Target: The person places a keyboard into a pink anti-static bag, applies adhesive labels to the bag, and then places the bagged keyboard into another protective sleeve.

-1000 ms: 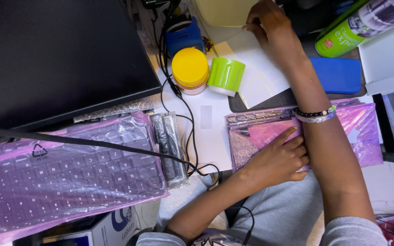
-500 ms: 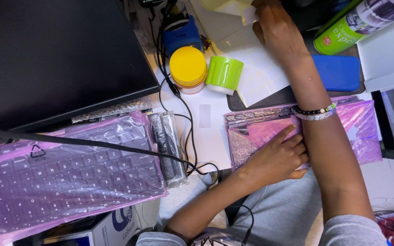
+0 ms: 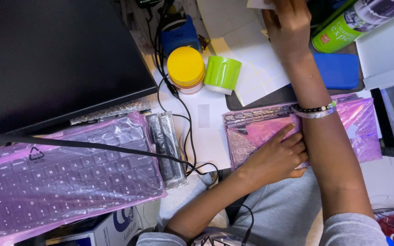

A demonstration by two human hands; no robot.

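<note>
My left hand (image 3: 277,155) lies flat, fingers apart, on a pink plastic bag (image 3: 256,134) with a keyboard part inside, at the desk's near edge. My right hand (image 3: 288,25) reaches far across a white sheet of labels (image 3: 251,68) and pinches a small white piece (image 3: 258,3) at the top edge of the view. Its wrist wears beaded bracelets (image 3: 315,110) and the forearm crosses over the pink bag.
A larger keyboard in a pink bag (image 3: 64,177) lies at the left under a black cable (image 3: 92,146). A dark monitor (image 3: 51,59) fills the upper left. Yellow-lidded jar (image 3: 185,66), green tape roll (image 3: 222,73), blue stamp (image 3: 181,34), blue pad (image 3: 338,70) and green spray can (image 3: 352,23) stand behind.
My right hand has moved farther away along the label sheet and now pinches a white piece. The left hand has stayed pressed on the pink bag.
</note>
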